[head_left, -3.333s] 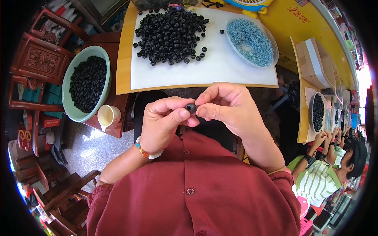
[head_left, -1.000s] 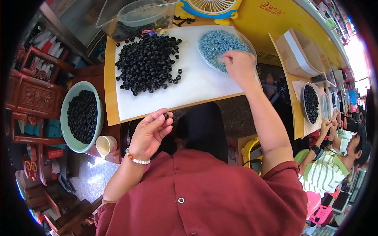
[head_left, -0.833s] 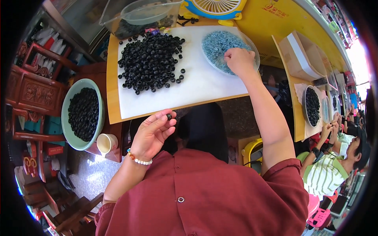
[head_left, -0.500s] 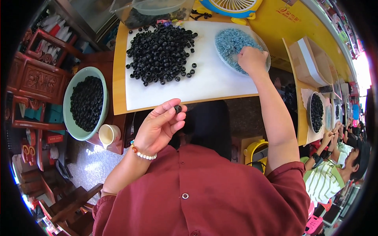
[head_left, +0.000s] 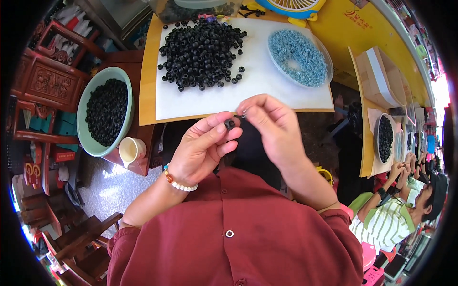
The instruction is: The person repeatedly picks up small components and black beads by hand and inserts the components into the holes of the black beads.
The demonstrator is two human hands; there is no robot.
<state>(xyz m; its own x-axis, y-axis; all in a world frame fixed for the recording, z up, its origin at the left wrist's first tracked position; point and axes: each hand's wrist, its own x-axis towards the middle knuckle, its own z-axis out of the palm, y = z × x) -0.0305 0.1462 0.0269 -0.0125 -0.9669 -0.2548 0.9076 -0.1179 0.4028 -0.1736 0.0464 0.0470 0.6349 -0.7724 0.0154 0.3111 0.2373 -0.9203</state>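
1. Here the left hand (head_left: 202, 150) pinches one black bead (head_left: 229, 124) between thumb and forefinger, just below the near edge of the worktop (head_left: 145, 71).
2. The right hand (head_left: 272, 126) has its fingers (head_left: 245, 108) closed to a fine pinch right beside the bead; whatever they hold is too small to tell, probably a piece from the dish (head_left: 299, 50) of small blue parts.
3. A heap of loose black beads (head_left: 200, 45) lies on the white mat (head_left: 248, 86), well apart from both hands.
4. A green bowl (head_left: 102, 117) at the left, beside a small cream cup (head_left: 131, 150), holds many more black beads.
5. Judged progress: the present bead looks about to be fitted; the heap on the mat appears unworked, so most of the work seems left.
6. At the far right another person (head_left: 400, 214) sits at a similar tray (head_left: 384, 138).
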